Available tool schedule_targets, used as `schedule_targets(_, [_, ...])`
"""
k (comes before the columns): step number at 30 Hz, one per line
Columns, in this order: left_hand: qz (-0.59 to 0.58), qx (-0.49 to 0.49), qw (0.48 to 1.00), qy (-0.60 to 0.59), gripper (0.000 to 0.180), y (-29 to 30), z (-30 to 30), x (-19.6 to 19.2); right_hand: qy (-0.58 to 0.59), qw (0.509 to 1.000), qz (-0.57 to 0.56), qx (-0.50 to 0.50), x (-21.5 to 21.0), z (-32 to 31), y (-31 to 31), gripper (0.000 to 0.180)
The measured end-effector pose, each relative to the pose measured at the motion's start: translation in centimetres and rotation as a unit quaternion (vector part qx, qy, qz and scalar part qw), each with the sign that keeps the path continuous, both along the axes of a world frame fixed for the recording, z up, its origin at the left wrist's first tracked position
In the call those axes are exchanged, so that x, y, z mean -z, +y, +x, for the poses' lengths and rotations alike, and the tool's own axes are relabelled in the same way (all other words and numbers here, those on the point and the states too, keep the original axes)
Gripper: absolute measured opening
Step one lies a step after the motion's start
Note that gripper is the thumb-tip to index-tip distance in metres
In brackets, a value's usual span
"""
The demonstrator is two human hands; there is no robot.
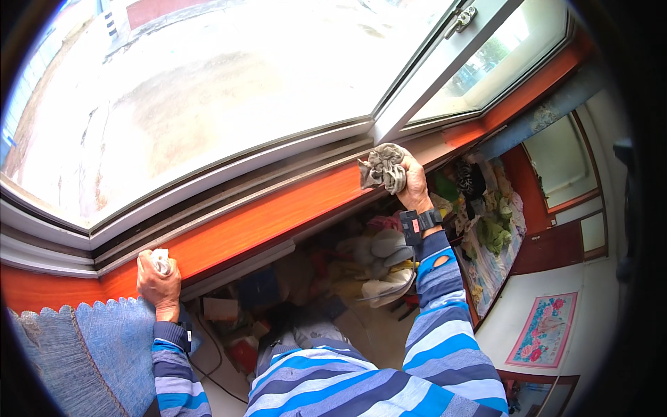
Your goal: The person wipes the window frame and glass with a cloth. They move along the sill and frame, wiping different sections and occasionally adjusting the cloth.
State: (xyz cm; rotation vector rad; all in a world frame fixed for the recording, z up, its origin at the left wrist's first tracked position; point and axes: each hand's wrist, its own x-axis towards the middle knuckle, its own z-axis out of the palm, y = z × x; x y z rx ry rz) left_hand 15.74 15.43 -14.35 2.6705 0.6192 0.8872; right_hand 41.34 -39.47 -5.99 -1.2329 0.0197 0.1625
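My right hand point(415, 182) grips a crumpled grey cloth point(386, 167) over the orange wooden windowsill point(257, 217), close to the corner where the sliding window frame point(386, 132) meets the sill. At the sill's left end, my left hand point(159, 278) is closed around a small, wadded whitish cloth point(160, 260). Just below that hand lies the scalloped edge of a blue curtain point(114, 333). Dark tracks run along the window side of the sill, between my two hands.
Bright window glass point(229, 83) fills the upper left; a latch point(460, 22) sits on the frame. Below the sill are a heap of bags and cloths point(385, 278) and a cable point(215, 347). On the right stand a bed with piled clothes point(495, 233) and a flowered wall picture point(543, 329).
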Motion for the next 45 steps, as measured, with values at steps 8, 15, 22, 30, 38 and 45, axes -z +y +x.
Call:
schedule_targets(8, [-0.002, -0.005, 1.000, 0.006, 0.034, -0.2, 0.0, -0.2, 0.053, 0.964, 0.250, -0.076, -0.3, -2.5, 3.9, 0.038])
schedule_targets(15, [-0.002, 0.001, 1.000, 0.003, 0.036, -0.1, 0.0, -0.3, -0.014, 0.974, -0.220, -0.053, 4.7, -1.0, 9.6, 0.037])
schedule_targets(22, [0.006, -0.006, 1.000, 0.001, 0.037, -0.1, 0.1, 0.0, -0.267, 0.812, -0.511, 0.092, 4.1, -5.0, 11.8, 0.047])
schedule_targets(30, [0.000, -0.004, 1.000, 0.001, 0.034, -0.4, 0.1, -0.7, -0.373, 0.702, -0.601, 0.084, 4.9, -7.4, 15.9, 0.070])
schedule_targets(38, [-0.048, 0.056, 0.996, -0.056, 0.041, 0.8, -0.6, 0.8, -0.441, 0.678, -0.569, 0.152, 5.3, -6.7, 15.3, 0.037])
schedule_targets(45, [-0.022, 0.048, 0.998, 0.027, 0.040, 1.6, -1.6, -0.8, -0.363, 0.738, -0.543, 0.169, 6.3, -7.3, 16.3, 0.050])
